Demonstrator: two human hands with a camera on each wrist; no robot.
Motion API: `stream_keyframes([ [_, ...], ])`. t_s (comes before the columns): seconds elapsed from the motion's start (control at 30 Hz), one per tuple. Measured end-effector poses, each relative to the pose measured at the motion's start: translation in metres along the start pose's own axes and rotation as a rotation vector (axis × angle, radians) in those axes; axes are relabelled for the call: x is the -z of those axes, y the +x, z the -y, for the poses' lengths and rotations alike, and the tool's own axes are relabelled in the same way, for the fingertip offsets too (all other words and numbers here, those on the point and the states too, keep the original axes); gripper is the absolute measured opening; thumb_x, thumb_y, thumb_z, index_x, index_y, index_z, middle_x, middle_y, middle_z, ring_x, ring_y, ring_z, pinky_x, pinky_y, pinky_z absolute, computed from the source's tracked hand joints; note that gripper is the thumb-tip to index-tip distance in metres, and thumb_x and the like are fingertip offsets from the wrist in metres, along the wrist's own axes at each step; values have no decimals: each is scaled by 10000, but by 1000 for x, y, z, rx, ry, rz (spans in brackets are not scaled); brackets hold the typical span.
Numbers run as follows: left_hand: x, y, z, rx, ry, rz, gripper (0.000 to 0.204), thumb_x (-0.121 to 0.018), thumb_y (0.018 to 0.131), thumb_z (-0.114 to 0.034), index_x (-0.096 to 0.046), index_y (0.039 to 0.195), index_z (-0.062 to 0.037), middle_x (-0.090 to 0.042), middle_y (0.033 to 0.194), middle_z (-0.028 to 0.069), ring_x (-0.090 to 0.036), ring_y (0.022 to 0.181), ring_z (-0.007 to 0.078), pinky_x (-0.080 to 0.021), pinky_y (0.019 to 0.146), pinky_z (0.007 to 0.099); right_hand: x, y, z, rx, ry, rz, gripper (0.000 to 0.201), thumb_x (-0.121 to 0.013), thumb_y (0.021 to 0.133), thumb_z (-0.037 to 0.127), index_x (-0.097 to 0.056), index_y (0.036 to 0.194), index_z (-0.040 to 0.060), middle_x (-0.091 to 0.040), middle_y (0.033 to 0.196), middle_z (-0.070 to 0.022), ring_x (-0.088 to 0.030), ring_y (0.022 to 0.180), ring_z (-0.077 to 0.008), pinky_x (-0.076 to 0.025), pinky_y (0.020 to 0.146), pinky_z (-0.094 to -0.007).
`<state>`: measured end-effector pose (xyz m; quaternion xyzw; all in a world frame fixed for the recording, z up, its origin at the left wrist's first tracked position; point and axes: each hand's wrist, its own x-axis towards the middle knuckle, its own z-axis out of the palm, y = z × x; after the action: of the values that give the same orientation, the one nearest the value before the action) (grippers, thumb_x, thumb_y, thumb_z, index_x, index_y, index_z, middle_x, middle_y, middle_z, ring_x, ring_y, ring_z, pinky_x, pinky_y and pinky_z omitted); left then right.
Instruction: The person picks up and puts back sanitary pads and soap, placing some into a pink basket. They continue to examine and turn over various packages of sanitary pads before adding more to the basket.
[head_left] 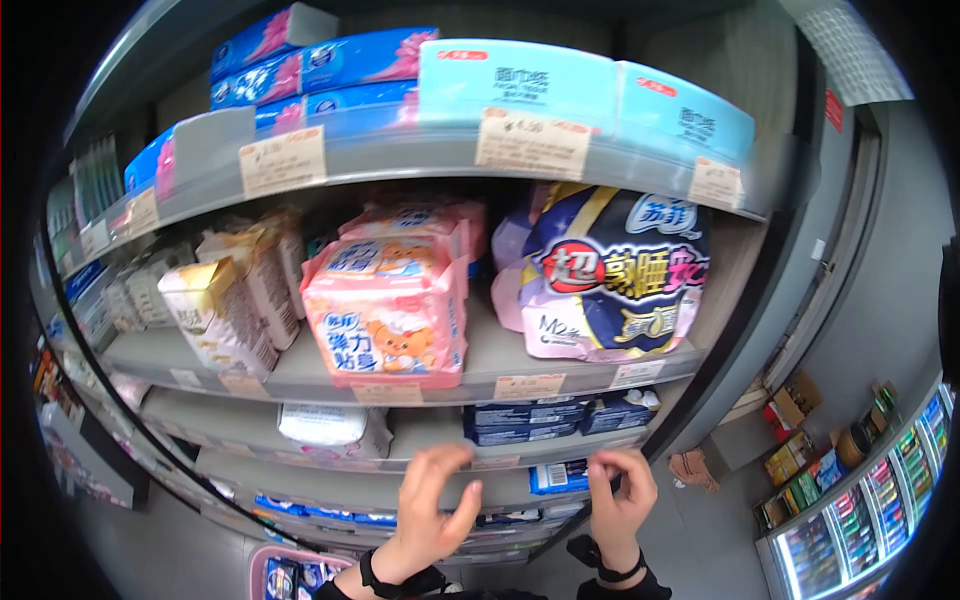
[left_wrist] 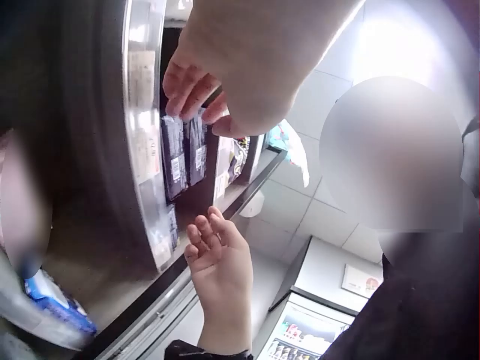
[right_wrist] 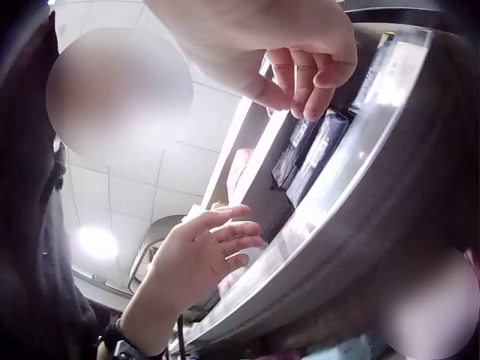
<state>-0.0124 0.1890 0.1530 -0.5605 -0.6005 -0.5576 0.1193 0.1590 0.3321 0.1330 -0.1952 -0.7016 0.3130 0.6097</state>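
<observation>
My left hand is raised in front of the lower shelves, its fingers loosely bent and nothing held. To its right, my right hand hovers with relaxed, curved fingers, also holding nothing. Dark blue packs lie on the shelf just beyond and above the hands. A blue and white pack sits one shelf lower, partly overlapped by the right hand in the head view. In the left wrist view, the dark packs stand behind the left fingers. A white package rests on the shelf left of the left hand.
Higher up are a pink bear-printed pack, a large purple and black bag and light blue tissue packs. A pink basket with packages stands on the floor. Boxes and a lit drinks cooler are at right.
</observation>
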Motion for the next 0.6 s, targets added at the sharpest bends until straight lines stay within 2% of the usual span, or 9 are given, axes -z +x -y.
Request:
stream_keyframes([
  [0.03,5,-13,3,19,19,-11,332,-670,767,-23,-581,1080,39,-605,1034,198,-589,935,347,-472,826,386,3,-12,-5,-35,56,50,128,-669,790,-15,-666,917,4,-666,851,-81,-527,687,-130,-424,631,-244],
  [0.07,10,-27,6,45,-32,94,266,-668,773,-25,-607,1026,27,-625,959,171,-608,873,331,-485,780,371,6,-25,-11,-44,73,75,128,-669,790,-15,-666,917,4,-666,851,-81,-527,687,-130,-424,631,-244],
  [0.1,14,-42,9,75,-86,199,201,-665,779,-27,-633,972,16,-646,883,145,-626,811,314,-498,734,355,8,-38,-16,-145,100,189,111,-678,791,-6,-672,901,7,-673,844,-73,-527,671,-120,-426,625,-236],
  [0.13,18,-58,13,101,-69,191,201,-665,779,-27,-633,972,16,-646,883,145,-626,811,314,-498,734,355,9,-50,-20,-249,124,303,93,-687,792,2,-678,885,10,-680,836,-66,-526,655,-110,-427,620,-229],
  [0.23,31,-109,22,342,-40,323,149,-666,795,-46,-650,937,-2,-651,827,125,-638,733,267,-498,652,307,2,-90,-43,-564,201,553,102,-689,821,44,-685,920,18,-686,833,-43,-586,708,-71,-440,645,-205],
  [0.3,42,-146,22,745,-22,327,165,-661,820,-71,-643,967,0,-654,842,116,-643,724,214,-488,631,272,-6,-125,-67,-687,301,636,118,-673,841,47,-675,954,11,-685,853,-45,-606,753,-75,-454,668,-205],
  [0.37,53,-191,24,890,-60,191,160,-642,836,-55,-646,981,11,-661,825,69,-625,735,116,-483,641,241,-15,-146,-75,-811,389,713,135,-657,861,51,-665,987,5,-684,873,-46,-626,798,-78,-468,690,-206],
  [0.47,70,-274,39,1018,-127,-82,147,-625,845,-42,-650,976,19,-658,811,43,-601,721,99,-473,668,228,-25,-161,-62,-946,527,826,150,-597,901,17,-626,1041,-30,-667,936,-76,-636,866,-119,-509,802,-241],
  [0.6,95,-310,16,1182,-114,-369,87,-577,882,-22,-637,933,17,-644,796,34,-580,707,75,-451,654,204,-40,-183,-56,-919,551,943,169,-586,902,22,-620,1060,-29,-665,931,-62,-628,873,-98,-494,785,-217],
])
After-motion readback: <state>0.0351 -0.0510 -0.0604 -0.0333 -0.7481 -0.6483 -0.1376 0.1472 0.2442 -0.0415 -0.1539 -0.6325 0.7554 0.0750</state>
